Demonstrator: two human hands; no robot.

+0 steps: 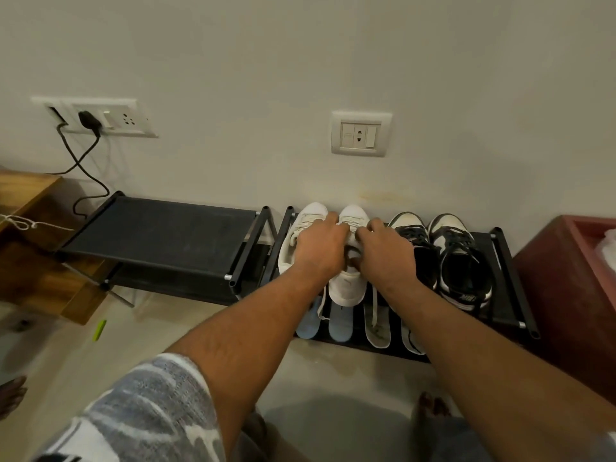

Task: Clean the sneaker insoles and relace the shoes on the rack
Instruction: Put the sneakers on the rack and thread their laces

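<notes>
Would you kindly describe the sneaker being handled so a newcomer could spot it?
Below the smaller wall socket plate stands a black shoe rack holding four shoes. The sneaker meant is second from the left: all white, gripped by the left hand and right hand, its white twin to the left and a black-and-white pair to the right.

At the upper left of the frame a white switch plate [100,118] holds a black plug [87,119], and its dark cable [77,162] hangs down the wall. A second socket plate [361,134] sits at centre. Wooden furniture [33,278] with a white string [23,223] on it fills the left edge. Below it a small green object [99,329] lies on the floor. A red-brown box [566,295] stands at the right edge.
</notes>
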